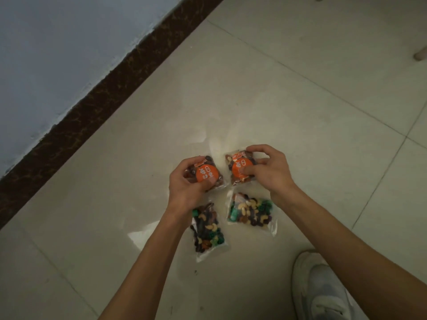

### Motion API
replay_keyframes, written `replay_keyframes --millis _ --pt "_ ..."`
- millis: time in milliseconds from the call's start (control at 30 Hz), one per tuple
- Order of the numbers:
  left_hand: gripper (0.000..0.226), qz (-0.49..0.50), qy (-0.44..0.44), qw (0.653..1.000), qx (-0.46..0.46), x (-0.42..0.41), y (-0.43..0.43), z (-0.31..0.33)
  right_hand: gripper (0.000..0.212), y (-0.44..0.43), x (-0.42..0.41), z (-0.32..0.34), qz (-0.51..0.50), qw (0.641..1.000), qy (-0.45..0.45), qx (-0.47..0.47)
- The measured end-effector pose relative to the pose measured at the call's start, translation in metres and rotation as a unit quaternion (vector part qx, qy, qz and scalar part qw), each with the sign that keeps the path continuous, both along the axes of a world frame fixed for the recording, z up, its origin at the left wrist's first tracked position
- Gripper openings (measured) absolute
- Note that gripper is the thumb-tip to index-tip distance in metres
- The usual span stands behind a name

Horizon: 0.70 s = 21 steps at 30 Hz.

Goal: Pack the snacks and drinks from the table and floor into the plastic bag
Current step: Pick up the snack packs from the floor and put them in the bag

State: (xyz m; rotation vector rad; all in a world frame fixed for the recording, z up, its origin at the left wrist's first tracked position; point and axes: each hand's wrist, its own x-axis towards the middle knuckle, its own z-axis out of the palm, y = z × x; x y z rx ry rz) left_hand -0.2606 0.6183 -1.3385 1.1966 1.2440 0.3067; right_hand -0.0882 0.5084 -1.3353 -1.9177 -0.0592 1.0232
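Four clear packets of mixed nuts lie close together on the pale tiled floor point(300, 93). My left hand point(184, 183) grips the far left packet point(209, 173), which has an orange round label. My right hand point(269, 172) grips the far right packet point(240, 168), also orange-labelled. Two more packets lie nearer to me with no label showing: one point(208, 229) under my left wrist, the other point(250, 212) beside my right wrist. Whether the gripped packets are off the floor I cannot tell. No plastic bag is in view.
A dark brown skirting board point(92, 105) runs diagonally along a grey wall point(57, 42) at the left. My white shoe point(323, 289) stands at the bottom right. Two pale furniture feet point(419, 55) show at the top right corner.
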Motion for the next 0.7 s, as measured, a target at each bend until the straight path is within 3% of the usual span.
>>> replay_keyframes --millis 167,333,700 --pt "0.061 0.0 -0.051 0.999 -0.004 0.008 0.011 0.064 0.055 0.006 0.027 0.079 0.003 0.999 0.02 0.046" --pt "0.062 -0.008 -0.092 0.996 -0.005 0.021 0.014 0.193 0.054 0.006 0.044 0.224 0.022 0.995 -0.001 0.098" --pt "0.046 -0.03 -0.207 0.978 -0.008 0.025 0.014 0.638 0.058 -0.021 0.042 0.661 0.012 0.971 0.0 0.237"
